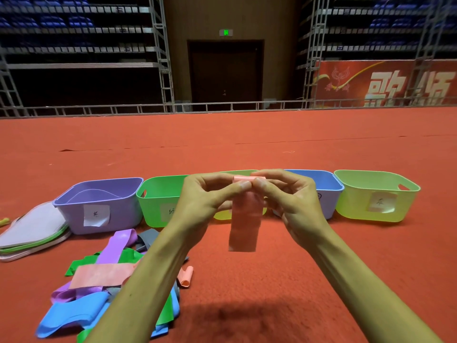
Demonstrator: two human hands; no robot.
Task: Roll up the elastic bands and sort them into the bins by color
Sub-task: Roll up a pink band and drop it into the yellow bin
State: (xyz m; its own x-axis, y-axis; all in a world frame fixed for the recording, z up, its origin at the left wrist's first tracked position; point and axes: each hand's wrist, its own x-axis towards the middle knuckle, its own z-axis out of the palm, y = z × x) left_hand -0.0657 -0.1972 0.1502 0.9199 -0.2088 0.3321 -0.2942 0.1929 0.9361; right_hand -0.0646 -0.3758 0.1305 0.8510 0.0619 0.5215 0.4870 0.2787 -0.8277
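I am pinching the pink band [243, 219] with both hands [205, 194] [294, 196] at its rolled top edge; its length is hanging toward 6 o'clock.

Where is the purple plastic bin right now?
In the head view, the purple plastic bin sits at the left end of the bin row on the red carpet, touching the green plastic bin on its right, just behind the pile of loose elastic bands.

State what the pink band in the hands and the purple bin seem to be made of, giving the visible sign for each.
Pink band: probably thin, matte stretchy rubber or latex; it hangs limp and rolls tightly at the top. Purple bin: likely moulded plastic with a smooth, slightly glossy finish; its walls are rigid with a rounded rim.
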